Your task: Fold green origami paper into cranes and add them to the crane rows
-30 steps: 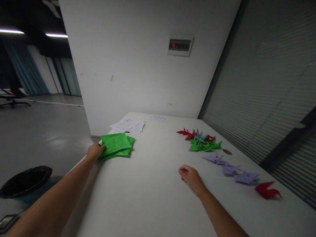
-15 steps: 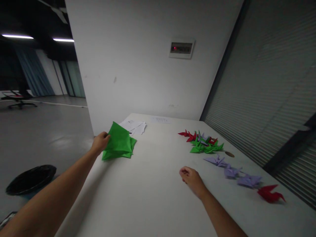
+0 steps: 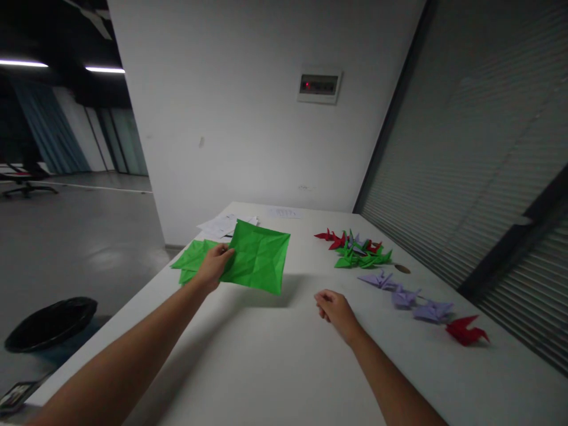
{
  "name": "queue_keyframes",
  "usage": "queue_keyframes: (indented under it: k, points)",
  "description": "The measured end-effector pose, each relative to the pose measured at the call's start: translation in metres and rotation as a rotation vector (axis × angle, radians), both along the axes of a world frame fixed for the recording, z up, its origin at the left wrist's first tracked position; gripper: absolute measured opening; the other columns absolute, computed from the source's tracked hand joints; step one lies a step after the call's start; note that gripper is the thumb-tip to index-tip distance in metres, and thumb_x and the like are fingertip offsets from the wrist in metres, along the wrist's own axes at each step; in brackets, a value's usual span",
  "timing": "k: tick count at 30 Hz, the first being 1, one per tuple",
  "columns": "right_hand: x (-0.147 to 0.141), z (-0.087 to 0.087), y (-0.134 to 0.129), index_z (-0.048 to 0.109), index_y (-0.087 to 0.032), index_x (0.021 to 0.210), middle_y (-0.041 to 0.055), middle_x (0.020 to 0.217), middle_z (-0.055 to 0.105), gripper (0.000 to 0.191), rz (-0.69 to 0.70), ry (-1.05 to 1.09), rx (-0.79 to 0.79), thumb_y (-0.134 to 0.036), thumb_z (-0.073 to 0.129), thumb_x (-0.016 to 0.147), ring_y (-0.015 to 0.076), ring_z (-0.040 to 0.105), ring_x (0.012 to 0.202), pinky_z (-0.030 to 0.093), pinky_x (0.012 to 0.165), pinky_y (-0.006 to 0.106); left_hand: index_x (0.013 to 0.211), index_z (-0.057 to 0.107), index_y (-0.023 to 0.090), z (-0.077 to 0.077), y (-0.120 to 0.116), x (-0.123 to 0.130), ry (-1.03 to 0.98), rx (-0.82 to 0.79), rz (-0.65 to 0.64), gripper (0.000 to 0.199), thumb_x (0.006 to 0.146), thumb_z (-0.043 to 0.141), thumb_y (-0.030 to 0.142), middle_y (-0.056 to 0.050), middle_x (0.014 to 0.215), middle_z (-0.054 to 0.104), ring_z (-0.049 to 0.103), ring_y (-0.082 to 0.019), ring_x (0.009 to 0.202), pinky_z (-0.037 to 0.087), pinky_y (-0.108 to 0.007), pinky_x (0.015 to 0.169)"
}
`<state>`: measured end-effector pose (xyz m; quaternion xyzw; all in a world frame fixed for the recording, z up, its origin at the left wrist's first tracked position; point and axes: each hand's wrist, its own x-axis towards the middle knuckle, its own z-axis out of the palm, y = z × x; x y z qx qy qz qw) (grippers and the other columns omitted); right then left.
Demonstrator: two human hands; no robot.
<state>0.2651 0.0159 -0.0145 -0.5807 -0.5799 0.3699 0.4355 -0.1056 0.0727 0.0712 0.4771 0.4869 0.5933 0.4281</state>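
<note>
Fingers (image 3: pixel 220 249) of left hand (image 3: pixel 213 267) pinched around green sheet (image 3: pixel 258 258)

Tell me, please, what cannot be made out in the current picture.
All in the head view:
Papers: print too small to read; the held sheet covers a part.
Green pile: partly behind the left hand; its sheets cannot be counted.
Right hand: curled, so its palm is hidden.
Far cranes: they overlap, so their number is unclear.
Bin: inside too dark.
Dark object: cut off by the left edge.
</note>
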Motion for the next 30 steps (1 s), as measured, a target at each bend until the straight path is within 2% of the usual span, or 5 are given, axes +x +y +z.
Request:
queue_keyframes:
  k: [5, 9, 16, 22, 30]
  points:
    - [-0.012, 0.007, 0.006, 0.065, -0.017, 0.085, -0.0014, 0.056, 0.060, 0.057, 0.081, 0.095, -0.026, -0.074, 0.055, 0.082, 0.0094, 0.044, 0.038, 0.031, 0.040, 0.021, 0.079, 0.052, 0.022, -0.036, -0.032, 0.050, -0.173, -0.095, -0.065, 0.040, 0.065, 0.077, 0.050, 0.004, 0.068, 0.060, 0.060, -0.016, 0.061, 0.049, -0.027, 0.057]
    - [-0.030, 0.013, 0.005, 0.063, -0.018, 0.097, -0.0058, 0.056, 0.058, 0.058, 0.163, 0.226, -0.036, -0.072, 0.068, 0.075, 0.0087, 0.045, 0.038, 0.026, 0.037, 0.019, 0.079, 0.054, 0.021, -0.057, -0.046, 0.068, -0.229, -0.159, -0.107, 0.042, 0.064, 0.080, 0.050, 0.004, 0.066, 0.061, 0.061, -0.015, 0.060, 0.048, -0.026, 0.055]
    - [-0.037, 0.019, 0.009, 0.068, -0.017, 0.099, 0.0006, 0.070, 0.071, 0.044, 0.073, 0.291, -0.118, -0.048, 0.082, 0.070, 0.0143, 0.060, 0.051, 0.040, 0.042, 0.021, 0.080, 0.055, 0.021, -0.065, -0.040, 0.076, -0.260, -0.261, -0.222, 0.042, 0.063, 0.085, 0.045, 0.004, 0.064, 0.064, 0.064, -0.017, 0.057, 0.048, -0.025, 0.052]
    - [-0.030, 0.018, 0.021, 0.071, -0.017, 0.098, 0.0080, 0.089, 0.080, 0.045, 0.079, 0.363, -0.153, -0.043, 0.086, 0.065, 0.0256, 0.074, 0.077, 0.059, 0.067, 0.036, 0.094, 0.063, 0.019, -0.070, -0.022, 0.076, -0.285, -0.293, -0.413, 0.044, 0.062, 0.089, 0.034, -0.004, 0.084, 0.076, 0.072, -0.021, 0.073, 0.056, -0.031, 0.067]
    - [-0.017, -0.002, 0.020, 0.073, -0.014, 0.093, 0.0017, 0.070, 0.070, 0.044, 0.099, 0.251, -0.171, -0.047, 0.086, 0.068, 0.0103, 0.049, 0.049, 0.031, 0.043, 0.020, 0.092, 0.072, 0.015, -0.088, -0.009, 0.067, -0.198, -0.285, -0.450, 0.037, 0.062, 0.090, 0.028, -0.006, 0.086, 0.077, 0.072, -0.020, 0.076, 0.054, -0.031, 0.074]
